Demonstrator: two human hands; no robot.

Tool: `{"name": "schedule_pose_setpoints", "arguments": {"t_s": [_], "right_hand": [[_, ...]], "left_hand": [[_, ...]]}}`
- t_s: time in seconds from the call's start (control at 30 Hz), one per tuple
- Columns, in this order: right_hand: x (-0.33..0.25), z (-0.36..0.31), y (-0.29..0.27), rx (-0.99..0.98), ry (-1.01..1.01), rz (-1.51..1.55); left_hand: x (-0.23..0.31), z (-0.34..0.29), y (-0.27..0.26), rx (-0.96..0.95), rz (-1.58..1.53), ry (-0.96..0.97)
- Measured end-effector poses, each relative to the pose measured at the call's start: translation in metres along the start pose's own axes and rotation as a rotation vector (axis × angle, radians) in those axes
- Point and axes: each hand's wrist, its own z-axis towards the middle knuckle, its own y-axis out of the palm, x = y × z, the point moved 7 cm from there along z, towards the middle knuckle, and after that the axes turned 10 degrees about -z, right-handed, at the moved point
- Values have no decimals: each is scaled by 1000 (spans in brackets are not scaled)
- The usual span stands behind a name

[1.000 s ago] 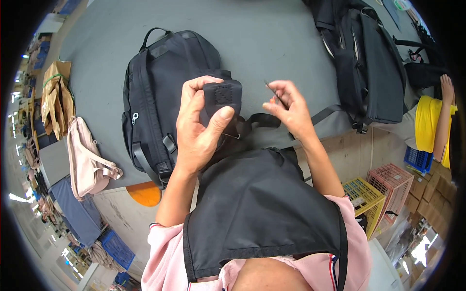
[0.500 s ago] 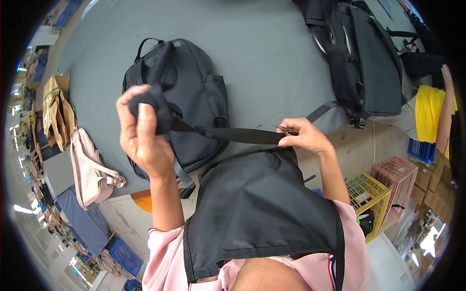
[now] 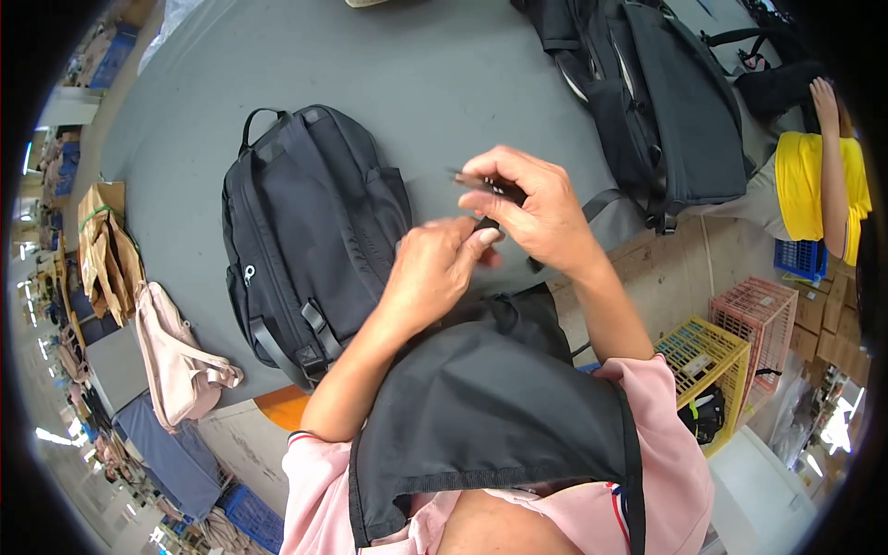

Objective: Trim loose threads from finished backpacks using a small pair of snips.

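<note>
A black backpack (image 3: 314, 213) lies on the grey table, its shoulder straps facing up. To its right, my left hand (image 3: 430, 268) is closed, with a short dark end of a black strap (image 3: 487, 225) showing at the thumb; fingers and motion hide most of it. Close above, my right hand (image 3: 546, 208) is closed around small dark thread snips (image 3: 490, 185), whose blurred tips point left. The two hands nearly touch in front of my black apron (image 3: 499, 388).
More black backpacks (image 3: 684, 120) stand at the table's right. A person in a yellow top (image 3: 805, 190) is beyond them. At the left edge hang a pale pink bag (image 3: 176, 361) and brown paper (image 3: 106, 240). Yellow (image 3: 712, 361) and pink crates (image 3: 754, 314) stand lower right.
My left hand has let the padded shoulder strap down onto the backpack and moved right toward the other hand. My right hand has risen and moved slightly left, with the snips.
</note>
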Motion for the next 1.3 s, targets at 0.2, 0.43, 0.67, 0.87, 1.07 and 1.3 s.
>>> {"name": "schedule_pose_setpoints", "arguments": {"t_s": [0.2,0.43,0.67,0.87,1.07,1.3], "right_hand": [[-4,-23,-11,466,53,-99],[6,-41,-1,380,41,-248],[0,-40,5,393,-13,-383],[0,-49,4,429,-1,-379],[1,-45,3,388,82,-303],[-1,-40,3,311,-67,-355]], "left_hand": [[-33,-15,-3,115,-900,-118],[-31,-17,-13,237,-981,-116],[-33,-19,-10,241,-1045,-179],[-39,-24,-13,233,-1075,-125],[-39,-24,-12,248,-1048,-166],[-46,-26,-13,266,-1034,-202]]}}
